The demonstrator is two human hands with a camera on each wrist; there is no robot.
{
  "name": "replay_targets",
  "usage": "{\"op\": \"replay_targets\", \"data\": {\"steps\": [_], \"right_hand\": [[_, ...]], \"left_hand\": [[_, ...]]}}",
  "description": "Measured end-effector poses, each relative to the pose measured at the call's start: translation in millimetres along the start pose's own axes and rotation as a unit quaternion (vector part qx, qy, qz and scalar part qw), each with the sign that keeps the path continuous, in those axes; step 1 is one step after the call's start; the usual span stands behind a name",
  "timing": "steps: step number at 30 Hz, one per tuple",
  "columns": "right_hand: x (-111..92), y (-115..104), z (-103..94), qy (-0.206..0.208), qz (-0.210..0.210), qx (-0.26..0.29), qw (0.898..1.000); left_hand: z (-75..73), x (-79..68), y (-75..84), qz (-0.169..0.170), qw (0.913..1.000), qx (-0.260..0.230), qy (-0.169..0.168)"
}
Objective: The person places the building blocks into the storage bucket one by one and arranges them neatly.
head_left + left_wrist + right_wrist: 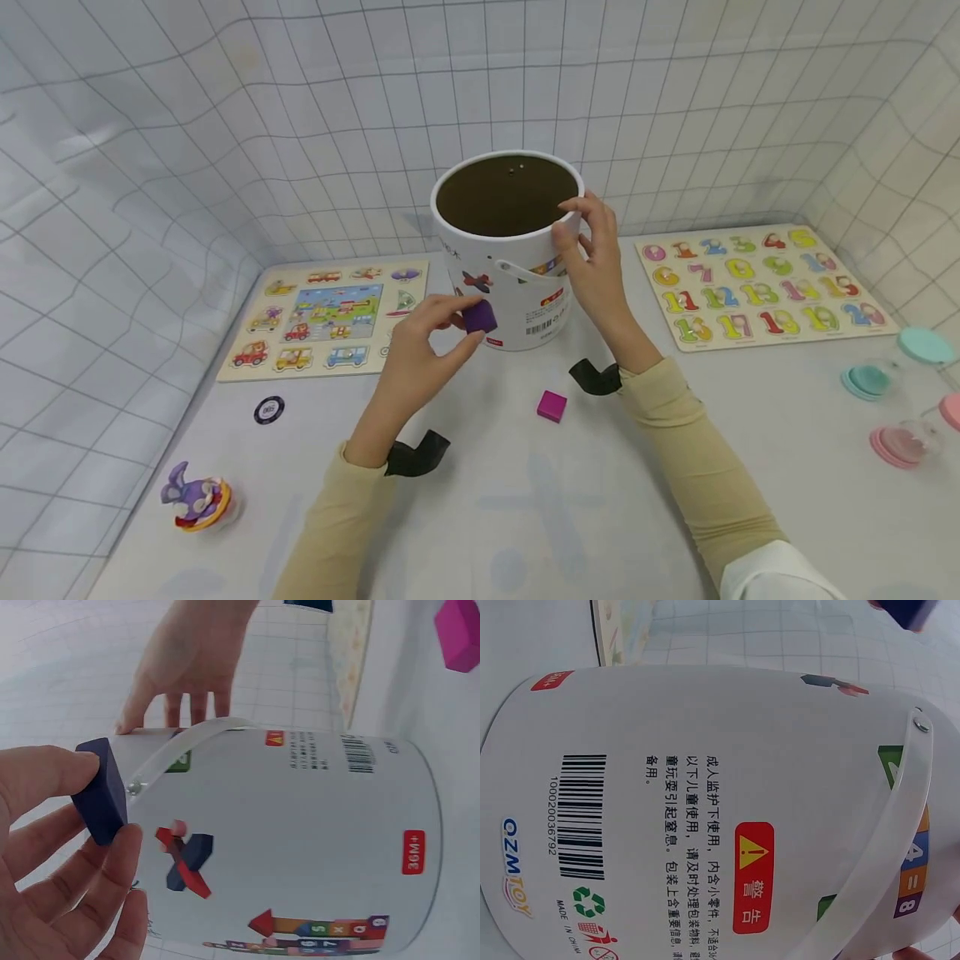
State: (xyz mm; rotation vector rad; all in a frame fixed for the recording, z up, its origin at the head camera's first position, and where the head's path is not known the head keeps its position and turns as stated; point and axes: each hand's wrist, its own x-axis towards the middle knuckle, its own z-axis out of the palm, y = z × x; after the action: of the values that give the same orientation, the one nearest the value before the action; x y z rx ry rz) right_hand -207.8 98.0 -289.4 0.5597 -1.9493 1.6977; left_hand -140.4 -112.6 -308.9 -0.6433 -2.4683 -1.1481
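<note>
My left hand [423, 350] pinches a purple block [479, 317] between thumb and fingers, in front of the left side of a white printed bucket [517, 292]. In the left wrist view the same block [101, 791] looks dark blue, held by its edges. My right hand [596, 262] grips the bucket's rim on the right, thumb outside and fingers over the edge. The bucket stands upright with its white handle [881, 855] hanging down the front. Its inside looks dark, the bottom hidden. A magenta block [552, 406] lies on the table before it.
A vehicle puzzle board [360, 367] lies left of the bucket, a number puzzle board [720, 287] right of it. Nearer left are a round chip [269, 409] and a purple rabbit toy [197, 500]. Small teal [870, 380] and pink domed pieces [903, 444] sit far right.
</note>
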Motion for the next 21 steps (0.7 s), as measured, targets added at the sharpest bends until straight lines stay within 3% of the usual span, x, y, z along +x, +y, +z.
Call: {"op": "replay_targets", "data": {"steps": [4, 8, 16, 21], "right_hand": [[0, -2, -0.5, -0.002, 0.0, -0.004, 1.0], [0, -4, -1.2, -0.003, 0.003, -0.008, 1.0], [1, -4, -2.2, 0.002, 0.006, -0.014, 1.0], [0, -2, -0.6, -0.001, 0.006, -0.01, 1.0]], "left_hand": [[-13.0, 10.1, 30.0, 0.027, 0.9976, -0.02, 0.061], [-25.3, 24.3, 53.5, 0.027, 0.9952, -0.029, 0.089], [-33.0, 69.3, 55.4, 0.031, 0.9926, -0.056, 0.104], [-27.0, 97.4, 30.6, 0.011, 0.9932, -0.075, 0.088]]}}
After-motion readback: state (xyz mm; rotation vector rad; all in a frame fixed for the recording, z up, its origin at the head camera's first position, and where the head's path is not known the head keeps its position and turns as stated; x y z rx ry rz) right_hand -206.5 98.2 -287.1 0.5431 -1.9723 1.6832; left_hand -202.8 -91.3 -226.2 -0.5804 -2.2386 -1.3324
